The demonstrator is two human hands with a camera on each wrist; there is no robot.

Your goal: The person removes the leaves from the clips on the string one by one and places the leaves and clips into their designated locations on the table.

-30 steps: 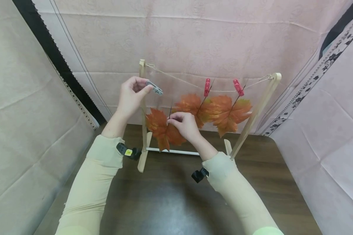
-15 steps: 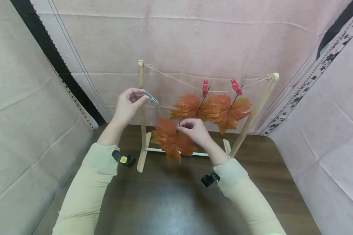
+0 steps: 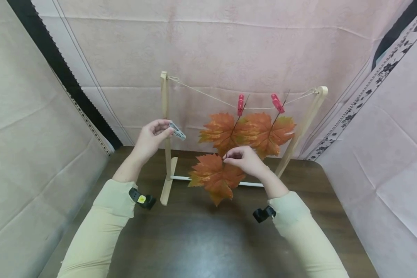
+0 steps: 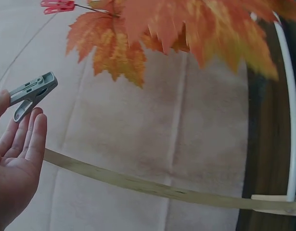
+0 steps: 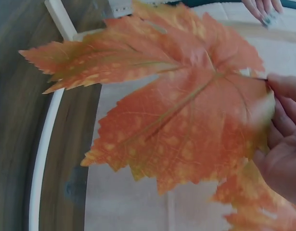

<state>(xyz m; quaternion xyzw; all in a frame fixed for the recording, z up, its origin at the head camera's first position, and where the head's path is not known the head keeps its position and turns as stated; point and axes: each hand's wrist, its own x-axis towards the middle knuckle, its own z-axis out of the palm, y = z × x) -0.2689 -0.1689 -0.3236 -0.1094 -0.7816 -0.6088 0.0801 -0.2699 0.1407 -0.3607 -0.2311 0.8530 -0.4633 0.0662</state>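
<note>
My left hand (image 3: 153, 136) pinches a grey clothespin (image 3: 177, 131) beside the left post of a small wooden drying rack (image 3: 165, 116); the left wrist view shows the grey clothespin (image 4: 31, 94) at my fingertips (image 4: 37, 130). My right hand (image 3: 244, 160) pinches the stem of a loose orange maple leaf (image 3: 215, 177), which hangs low in front of the rack above the table. In the right wrist view that maple leaf (image 5: 186, 106) fills the frame. Two more orange leaves (image 3: 250, 129) hang from the string (image 3: 208, 95) by red clothespins (image 3: 241, 104).
The rack stands at the back of a dark wooden table (image 3: 201, 239). Pink cloth (image 3: 212, 46) hangs behind and to the right, and pale cloth (image 3: 27, 135) covers the left side. The left half of the string carries nothing.
My right hand has brought the loose leaf down and to the right, away from the string. My left hand has lowered with the grey clothespin.
</note>
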